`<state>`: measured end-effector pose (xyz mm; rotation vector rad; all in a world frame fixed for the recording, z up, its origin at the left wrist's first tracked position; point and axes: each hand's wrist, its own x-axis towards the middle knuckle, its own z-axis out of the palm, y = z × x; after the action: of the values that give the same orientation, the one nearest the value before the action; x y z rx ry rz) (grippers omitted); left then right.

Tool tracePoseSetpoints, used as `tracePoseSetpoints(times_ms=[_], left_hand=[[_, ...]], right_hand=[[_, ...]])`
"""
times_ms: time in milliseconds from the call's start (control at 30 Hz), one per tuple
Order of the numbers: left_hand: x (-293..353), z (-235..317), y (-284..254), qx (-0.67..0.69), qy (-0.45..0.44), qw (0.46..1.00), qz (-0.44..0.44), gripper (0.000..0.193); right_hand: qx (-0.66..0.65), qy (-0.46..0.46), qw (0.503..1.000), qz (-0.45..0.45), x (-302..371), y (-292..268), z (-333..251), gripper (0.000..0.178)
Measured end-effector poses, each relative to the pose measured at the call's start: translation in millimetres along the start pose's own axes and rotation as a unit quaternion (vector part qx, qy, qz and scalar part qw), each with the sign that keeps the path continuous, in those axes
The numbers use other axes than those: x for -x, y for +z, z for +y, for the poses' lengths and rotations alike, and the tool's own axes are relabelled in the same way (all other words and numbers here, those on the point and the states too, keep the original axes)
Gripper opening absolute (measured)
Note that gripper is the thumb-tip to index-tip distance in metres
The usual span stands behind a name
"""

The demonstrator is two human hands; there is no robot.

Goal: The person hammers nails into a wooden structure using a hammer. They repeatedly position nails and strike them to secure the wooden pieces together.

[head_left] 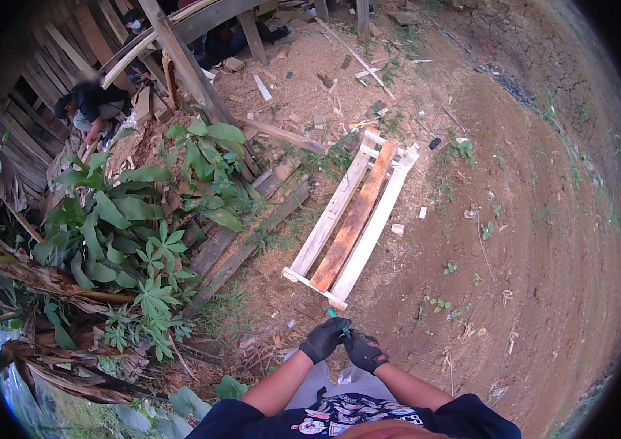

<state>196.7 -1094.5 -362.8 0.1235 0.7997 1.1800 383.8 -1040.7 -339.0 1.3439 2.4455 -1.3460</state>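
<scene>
In front of my body, my left hand (324, 339) and my right hand (365, 350) come together, both in dark work gloves. A slim green stick-like tool (331, 313) pokes up between them, slanting up to the left. The fingers of each hand look closed around it, though the gloves hide most of it and its kind is unclear. Just beyond my hands, a long wooden frame (382, 225) of pale slats lies on the ground. One reddish-brown board (355, 215) runs lengthwise along its middle, between the two paler side rails.
Leafy plants (116, 212) and old planks (252, 238) lie left of the frame. Brown tilled soil (537, 241) spreads to the right. Upper left, a person in dark clothes (94, 101) crouches by a plank wall (28, 110), near a wooden post (182, 55). Wood scraps (262, 88) litter the sawdust.
</scene>
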Motion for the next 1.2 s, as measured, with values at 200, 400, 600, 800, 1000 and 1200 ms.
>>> tracePoseSetpoints(times_ms=[200,400,600,800,1000,1200], left_hand=[[26.0,57.5,49.0,0.041,0.106,0.988,0.101,0.019],[7.6,136.6,47.4,-0.026,0.214,0.955,0.204,0.015],[-43.4,184.0,69.9,-0.097,0.148,0.978,0.114,0.015],[-104.2,227.0,126.3,-0.209,-0.004,0.978,-0.02,0.029],[-176.9,233.9,162.1,-0.31,-0.07,0.948,-0.014,0.03],[-284.7,216.9,192.9,-0.305,-0.088,0.948,0.005,0.028]], right_hand=[[0.026,-0.064,0.997,-0.024,4.6,-68.6,-94.1,0.037],[-0.11,-0.077,0.98,-0.147,-45.1,-92.1,-121.6,0.044],[-0.141,0.034,0.987,-0.066,-93.3,-127.3,-129.4,0.041],[-0.073,0.131,0.983,0.105,-100.8,-208.3,-110.6,0.049],[-0.062,0.327,0.928,0.168,-95.0,-310.2,23.3,0.059],[-0.117,0.557,0.818,0.083,13.5,-271.5,376.8,0.045]])
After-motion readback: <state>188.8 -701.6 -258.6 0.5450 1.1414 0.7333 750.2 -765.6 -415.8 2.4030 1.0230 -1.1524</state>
